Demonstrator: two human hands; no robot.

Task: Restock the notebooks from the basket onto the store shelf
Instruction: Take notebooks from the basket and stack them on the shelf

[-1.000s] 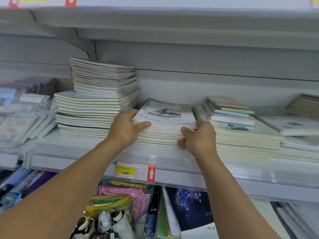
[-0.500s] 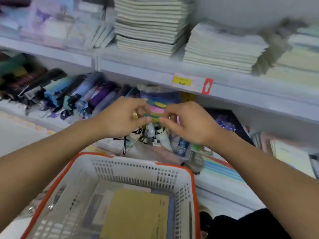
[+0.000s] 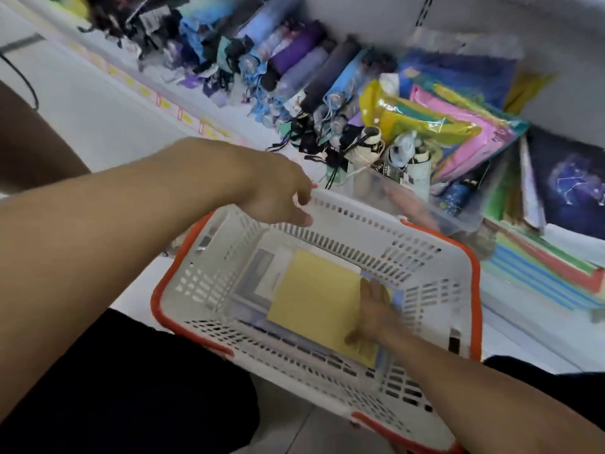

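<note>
A white basket with an orange rim point(image 3: 472, 267) sits low in front of me, against my legs. Inside lies a yellow notebook point(image 3: 311, 296) on top of bluish and white notebooks point(image 3: 262, 276). My right hand point(image 3: 373, 312) is down in the basket, fingers laid flat along the yellow notebook's right edge and thumb on its cover; motion blur hides any grip. My left hand point(image 3: 275, 194) hovers over the basket's far left rim, fingers loosely bent, holding nothing. The upper notebook shelf is out of view.
Beyond the basket a low shelf holds folded umbrellas point(image 3: 294, 60), bright plastic pouches point(image 3: 442, 126), a dark starry book point(image 3: 569, 185) and stacks of coloured paper point(image 3: 540, 280). Pale floor point(image 3: 98, 109) lies to the left. My dark-trousered knees point(image 3: 147, 388) flank the basket.
My view dropped from the upper shelf to the basket. Both hands left the notebook stack; the right hand went down onto the yellow notebook and the left hand came over the basket rim.
</note>
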